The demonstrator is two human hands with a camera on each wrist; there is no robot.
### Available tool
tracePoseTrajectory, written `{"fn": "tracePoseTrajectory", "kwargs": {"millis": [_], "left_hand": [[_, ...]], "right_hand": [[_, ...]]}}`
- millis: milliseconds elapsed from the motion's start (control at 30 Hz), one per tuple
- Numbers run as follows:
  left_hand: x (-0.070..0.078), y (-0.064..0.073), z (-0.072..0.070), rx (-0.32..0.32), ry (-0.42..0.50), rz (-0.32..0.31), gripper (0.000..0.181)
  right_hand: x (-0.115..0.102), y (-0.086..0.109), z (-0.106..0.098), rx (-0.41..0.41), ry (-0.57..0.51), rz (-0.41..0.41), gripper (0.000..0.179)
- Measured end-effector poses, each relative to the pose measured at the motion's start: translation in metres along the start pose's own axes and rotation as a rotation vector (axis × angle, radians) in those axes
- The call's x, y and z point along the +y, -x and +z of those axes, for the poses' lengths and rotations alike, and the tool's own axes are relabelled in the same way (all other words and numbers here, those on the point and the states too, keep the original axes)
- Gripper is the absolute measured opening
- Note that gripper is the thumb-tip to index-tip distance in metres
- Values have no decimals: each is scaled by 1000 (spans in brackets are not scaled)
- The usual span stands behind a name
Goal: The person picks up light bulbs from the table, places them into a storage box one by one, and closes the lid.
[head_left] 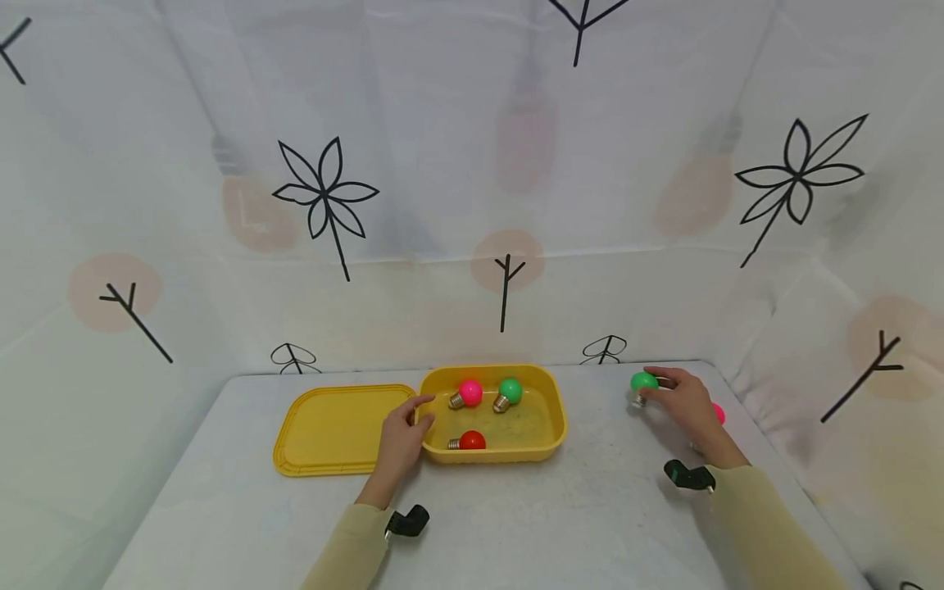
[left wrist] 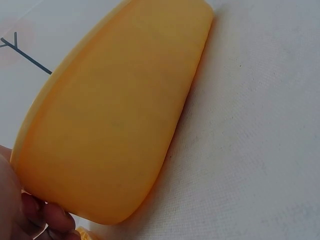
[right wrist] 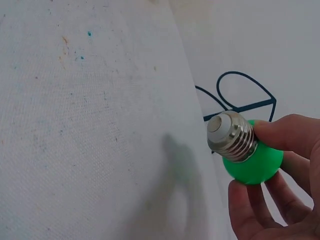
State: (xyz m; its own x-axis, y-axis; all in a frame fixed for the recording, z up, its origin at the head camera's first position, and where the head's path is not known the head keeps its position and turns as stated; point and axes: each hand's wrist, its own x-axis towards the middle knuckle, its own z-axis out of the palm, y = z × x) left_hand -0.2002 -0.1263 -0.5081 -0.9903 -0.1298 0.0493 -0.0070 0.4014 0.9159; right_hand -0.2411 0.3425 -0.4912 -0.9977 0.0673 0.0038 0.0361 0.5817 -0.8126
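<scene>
My right hand (head_left: 689, 407) pinches a green light bulb (right wrist: 254, 167) by its sides, above the right part of the table; its silver screw base points away from the palm. On the left, my left hand (head_left: 399, 442) holds the left end of a yellow plastic box (left wrist: 115, 110), the thumb at the rim and the fingers against the outer wall. Inside the box lie a pink bulb (head_left: 470, 392), another green bulb (head_left: 510, 391) and a red bulb (head_left: 472, 441). A second pink bulb (head_left: 719, 414) is on the table, mostly hidden behind my right hand.
A flat yellow lid (head_left: 335, 430) lies left of the box, close beside my left hand. The white-covered table (head_left: 516, 524) ends at a patterned cloth backdrop (head_left: 442, 311), which also rises along both sides.
</scene>
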Motion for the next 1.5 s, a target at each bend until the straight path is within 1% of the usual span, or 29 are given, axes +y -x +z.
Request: {"fn": "tracePoseTrajectory", "kwargs": {"millis": [200, 367, 500, 833, 1000, 1233, 1500], "left_hand": [[0, 0, 0, 3, -6, -2, 29], [1, 1, 0, 7, -12, -3, 29], [1, 1, 0, 10, -13, -4, 29], [0, 1, 1, 15, -4, -5, 28], [-1, 1, 1, 15, -6, 6, 29], [-1, 1, 1, 15, 0, 3, 28], [-2, 1, 1, 9, -2, 7, 29]], "right_hand": [[-6, 2, 0, -13, -33, 14, 63], [-12, 2, 1, -12, -50, -13, 60], [-16, 4, 1, -12, -67, -19, 59], [-26, 7, 1, -14, -70, -35, 59], [-33, 10, 2, -22, -67, -55, 61], [-43, 12, 2, -32, -62, -79, 60], [-48, 13, 2, -44, -24, -111, 59]]}}
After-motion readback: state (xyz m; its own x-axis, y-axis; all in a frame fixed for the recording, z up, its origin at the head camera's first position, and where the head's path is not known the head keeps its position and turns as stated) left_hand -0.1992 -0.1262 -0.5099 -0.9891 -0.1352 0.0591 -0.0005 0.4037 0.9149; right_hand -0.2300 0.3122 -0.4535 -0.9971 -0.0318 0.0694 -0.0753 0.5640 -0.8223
